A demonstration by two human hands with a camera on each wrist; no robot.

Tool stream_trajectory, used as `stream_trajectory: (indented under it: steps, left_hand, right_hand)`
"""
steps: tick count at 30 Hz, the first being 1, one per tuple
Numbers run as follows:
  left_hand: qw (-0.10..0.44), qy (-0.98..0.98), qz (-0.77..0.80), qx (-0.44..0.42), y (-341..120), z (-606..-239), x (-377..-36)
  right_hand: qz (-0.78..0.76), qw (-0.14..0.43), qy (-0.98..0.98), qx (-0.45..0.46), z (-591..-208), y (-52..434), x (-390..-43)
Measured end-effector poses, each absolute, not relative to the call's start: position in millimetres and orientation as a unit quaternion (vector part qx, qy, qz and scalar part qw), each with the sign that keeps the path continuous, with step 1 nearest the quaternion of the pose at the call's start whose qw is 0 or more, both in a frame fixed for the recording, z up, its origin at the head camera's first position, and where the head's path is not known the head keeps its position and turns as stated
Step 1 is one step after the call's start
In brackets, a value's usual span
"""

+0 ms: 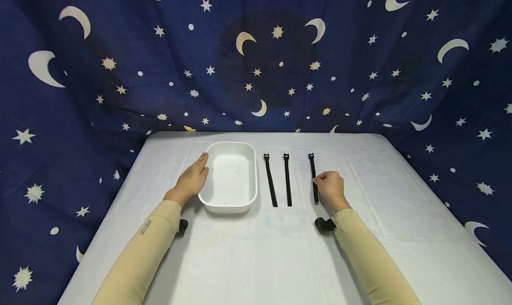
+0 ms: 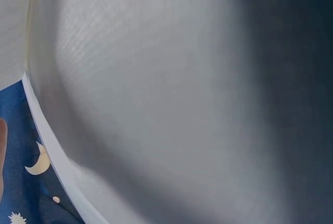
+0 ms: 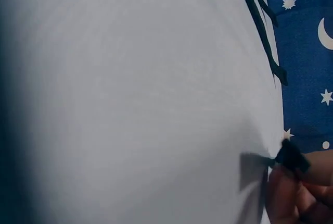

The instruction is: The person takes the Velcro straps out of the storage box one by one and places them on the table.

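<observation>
In the head view, a white rectangular tub with rounded corners stands on the table. My left hand lies along its left rim, fingers fairly straight against the side. To the tub's right, black cable straps with small buckle ends lie lengthwise: a left strap, a middle strap and a right strap. My right hand pinches the right strap around its middle between thumb and fingers. The right wrist view shows that pinch up close, with a dark strap piece at the fingertips.
A white cloth covers the table. Behind and at both sides hangs a dark blue curtain with moons and stars. Dark wrist devices stick out under both beige sleeves, the right device close to the right strap's lower end.
</observation>
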State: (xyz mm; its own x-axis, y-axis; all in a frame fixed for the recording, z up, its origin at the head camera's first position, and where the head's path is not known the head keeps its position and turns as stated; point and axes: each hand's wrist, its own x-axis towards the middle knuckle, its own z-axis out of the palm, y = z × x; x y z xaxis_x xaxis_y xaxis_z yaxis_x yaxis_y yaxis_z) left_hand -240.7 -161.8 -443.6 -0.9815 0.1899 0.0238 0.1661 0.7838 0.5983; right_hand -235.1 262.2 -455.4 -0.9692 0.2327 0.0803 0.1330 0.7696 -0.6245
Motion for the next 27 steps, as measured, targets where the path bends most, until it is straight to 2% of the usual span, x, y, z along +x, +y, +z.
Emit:
stream_trajectory:
  steps: [27]
  left_hand:
    - [0.02, 0.947, 0.306, 0.099, -164.4, -441.3, -239.4]
  right_hand:
    - [0.3, 0.046, -0.948, -0.095, -455.3, 266.5, -229.8]
